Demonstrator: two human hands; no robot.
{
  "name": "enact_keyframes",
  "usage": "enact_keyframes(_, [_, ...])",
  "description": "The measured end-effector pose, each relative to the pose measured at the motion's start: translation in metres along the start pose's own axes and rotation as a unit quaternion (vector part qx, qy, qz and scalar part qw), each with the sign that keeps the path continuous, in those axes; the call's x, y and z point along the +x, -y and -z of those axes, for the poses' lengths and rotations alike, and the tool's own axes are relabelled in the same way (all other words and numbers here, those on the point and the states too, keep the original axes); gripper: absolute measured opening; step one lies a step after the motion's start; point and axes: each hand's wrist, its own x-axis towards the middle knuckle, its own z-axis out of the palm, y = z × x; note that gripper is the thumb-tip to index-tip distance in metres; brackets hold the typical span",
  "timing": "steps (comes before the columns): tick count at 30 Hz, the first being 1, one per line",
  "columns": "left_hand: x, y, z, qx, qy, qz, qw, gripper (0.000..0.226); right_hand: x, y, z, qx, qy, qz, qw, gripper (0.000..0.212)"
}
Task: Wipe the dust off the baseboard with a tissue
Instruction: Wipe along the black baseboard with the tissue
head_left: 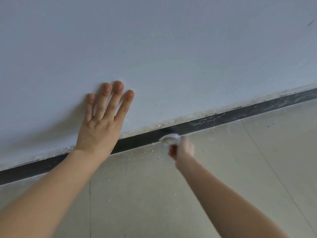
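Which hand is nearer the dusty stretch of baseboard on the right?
Right. The right hand holds the tissue against the baseboard just left of the dusty stretch; the left hand lies flat on the wall, farther left.

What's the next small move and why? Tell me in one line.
Probably slide the right hand and its tissue rightward along the baseboard: the strip right of it shows pale dust streaks, while the strip left of it looks dark and clean.

In front of me, a plain indoor room: pale painted wall (171, 48), dark baseboard (257, 109), large floor tiles (223, 169) with white crumbs (154, 154).
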Motion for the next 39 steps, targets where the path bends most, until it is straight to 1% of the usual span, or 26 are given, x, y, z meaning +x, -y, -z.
enact_keyframes(2, [0.0, 0.0, 0.0, -0.013, 0.002, 0.0, 1.0, 0.117, -0.018, -0.024, -0.03, -0.061, 0.129, -0.065, 0.988, 0.052])
enact_keyframes(3, [0.0, 0.0, 0.001, -0.018, 0.005, 0.0, 1.0, 0.116, -0.023, -0.034, -0.044, -0.074, 0.177, -0.095, 0.977, 0.048])
enact_keyframes(5, [0.0, 0.002, 0.002, -0.023, 0.007, -0.002, 1.0, 0.116, -0.02, -0.046, -0.067, -0.058, 0.207, -0.136, 0.967, 0.033])
enact_keyframes(6, [-0.001, 0.002, 0.003, -0.027, 0.009, -0.004, 1.0, 0.116, -0.014, -0.046, -0.073, -0.051, 0.201, -0.14, 0.968, 0.031])
enact_keyframes(8, [-0.002, 0.004, 0.003, -0.036, 0.014, -0.009, 0.999, 0.118, 0.002, -0.04, -0.075, -0.048, 0.18, -0.121, 0.975, 0.036])
enact_keyframes(10, [-0.003, 0.005, 0.003, -0.028, 0.013, -0.014, 0.999, 0.119, 0.012, -0.026, -0.055, -0.032, 0.146, -0.078, 0.986, 0.03])
enact_keyframes(11, [-0.003, 0.005, 0.002, -0.02, 0.012, -0.017, 1.0, 0.118, 0.016, -0.018, -0.043, -0.017, 0.118, -0.056, 0.991, 0.027])
enact_keyframes(13, [-0.002, 0.003, 0.0, -0.004, 0.006, -0.019, 1.0, 0.113, 0.024, 0.002, -0.014, 0.048, 0.039, -0.025, 0.998, 0.032])
enact_keyframes(15, [-0.001, 0.001, -0.004, 0.014, -0.006, -0.019, 1.0, 0.109, 0.032, 0.02, 0.011, 0.107, -0.034, 0.007, 0.994, 0.034])
enact_keyframes(16, [0.0, 0.001, -0.005, 0.025, -0.014, -0.018, 0.999, 0.107, 0.032, 0.025, 0.016, 0.112, -0.061, 0.011, 0.992, 0.034])
enact_keyframes(18, [0.001, 0.0, -0.008, 0.037, -0.026, -0.016, 0.999, 0.104, 0.026, 0.023, 0.018, 0.063, -0.095, -0.011, 0.993, 0.032])
enact_keyframes(19, [0.002, -0.001, -0.009, 0.037, -0.03, -0.015, 0.999, 0.104, 0.019, 0.016, 0.014, 0.034, -0.083, -0.029, 0.996, 0.032])
enact_keyframes(20, [0.002, -0.002, -0.01, 0.035, -0.036, -0.014, 0.999, 0.104, 0.011, 0.007, 0.006, -0.001, -0.048, -0.046, 0.998, 0.031])
enact_keyframes(22, [0.002, -0.004, -0.012, 0.028, -0.046, -0.01, 0.999, 0.103, -0.004, -0.01, -0.019, -0.056, 0.047, -0.086, 0.994, 0.028])
enact_keyframes(23, [0.002, -0.004, -0.012, 0.024, -0.051, -0.009, 0.998, 0.101, -0.008, -0.015, -0.032, -0.067, 0.08, -0.097, 0.99, 0.026])
enact_keyframes(24, [0.003, -0.004, -0.012, 0.02, -0.054, -0.009, 0.998, 0.099, -0.009, -0.017, -0.044, -0.066, 0.091, -0.101, 0.988, 0.026])
enact_keyframes(25, [0.003, -0.003, -0.012, 0.018, -0.053, -0.01, 0.998, 0.096, -0.011, -0.013, -0.053, -0.051, 0.089, -0.104, 0.989, 0.026])
enact_keyframes(27, [0.004, -0.001, -0.009, 0.016, -0.047, -0.014, 0.999, 0.09, -0.004, -0.002, -0.052, -0.029, 0.041, -0.098, 0.994, 0.027])
enact_keyframes(28, [0.003, -0.001, -0.009, 0.017, -0.049, -0.015, 0.999, 0.088, 0.003, 0.005, -0.043, -0.025, 0.017, -0.078, 0.996, 0.028])
enact_keyframes(30, [0.002, -0.003, -0.007, 0.012, -0.058, -0.01, 0.998, 0.086, 0.014, 0.021, -0.016, -0.015, -0.036, -0.013, 0.999, 0.027])
enact_keyframes(32, [0.008, -0.007, -0.003, -0.014, -0.066, 0.005, 0.998, 0.088, 0.022, 0.04, 0.016, 0.036, -0.093, 0.015, 0.995, 0.025])
enact_keyframes(33, [0.013, -0.012, 0.0, -0.039, -0.067, 0.009, 0.997, 0.09, 0.025, 0.048, 0.031, 0.05, -0.107, 0.031, 0.992, 0.025])
enact_keyframes(34, [0.02, -0.019, 0.004, -0.065, -0.069, 0.006, 0.995, 0.092, 0.024, 0.054, 0.045, 0.043, -0.107, 0.043, 0.992, 0.024])
enact_keyframes(36, [0.037, -0.038, 0.012, -0.099, -0.073, -0.016, 0.992, 0.092, 0.013, 0.057, 0.067, -0.027, -0.067, 0.042, 0.997, 0.022])
enact_keyframes(37, [0.047, -0.049, 0.016, -0.109, -0.075, -0.034, 0.991, 0.091, 0.007, 0.054, 0.075, -0.058, -0.051, 0.025, 0.997, 0.023])
enact_keyframes(39, [0.075, -0.068, 0.023, -0.119, -0.081, -0.077, 0.987, 0.088, 0.003, 0.042, 0.089, -0.052, -0.034, -0.017, 0.998, 0.024])
